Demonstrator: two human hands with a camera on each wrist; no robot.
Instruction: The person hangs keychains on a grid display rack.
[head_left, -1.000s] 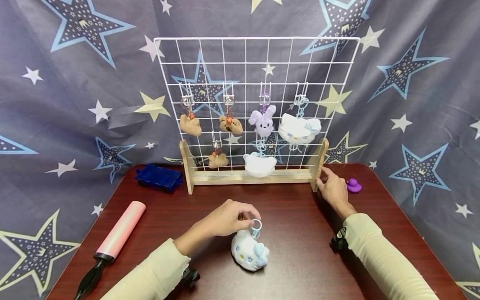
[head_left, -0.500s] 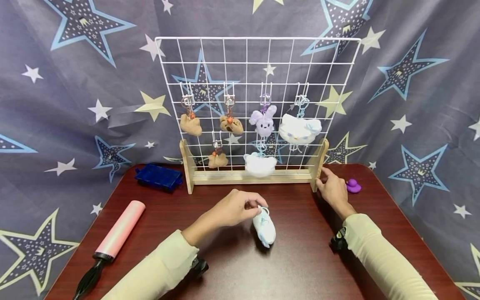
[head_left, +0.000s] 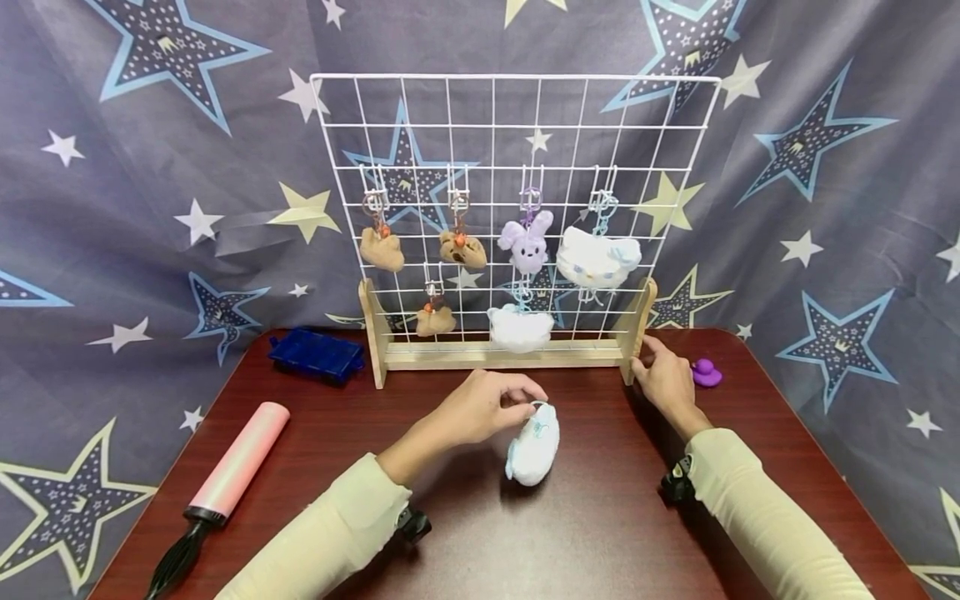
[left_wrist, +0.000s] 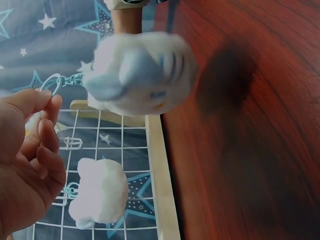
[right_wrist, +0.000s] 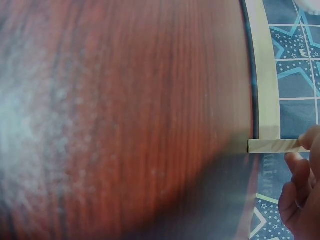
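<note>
My left hand (head_left: 480, 410) pinches the light-blue ring of a white plush cat-head keychain (head_left: 536, 452) between thumb and forefinger. It hangs turned edge-on above the table, in front of a white wire grid rack (head_left: 515, 126). In the left wrist view, the blue bow and part of the face of this plush keychain (left_wrist: 142, 75) show, slightly blurred. My right hand (head_left: 666, 382) holds the rack's right wooden foot (head_left: 640, 329); in the right wrist view, thumb and fingers lie on either side of that foot (right_wrist: 272, 146). Another white plush keychain (head_left: 520, 327) hangs on the grid's lower row.
Brown bear keychains (head_left: 382, 249), a purple rabbit keychain (head_left: 526, 243) and a larger white cat keychain (head_left: 598, 258) hang on the grid's hooks. A blue plastic case (head_left: 317, 354) and a pink hand pump (head_left: 240, 458) lie left. A purple duck (head_left: 706, 372) sits right.
My left hand has moved forward and right toward the rack, carrying the plush keychain up with it. The plush has swung from face-on to edge-on. My right hand has stayed on the foot.
</note>
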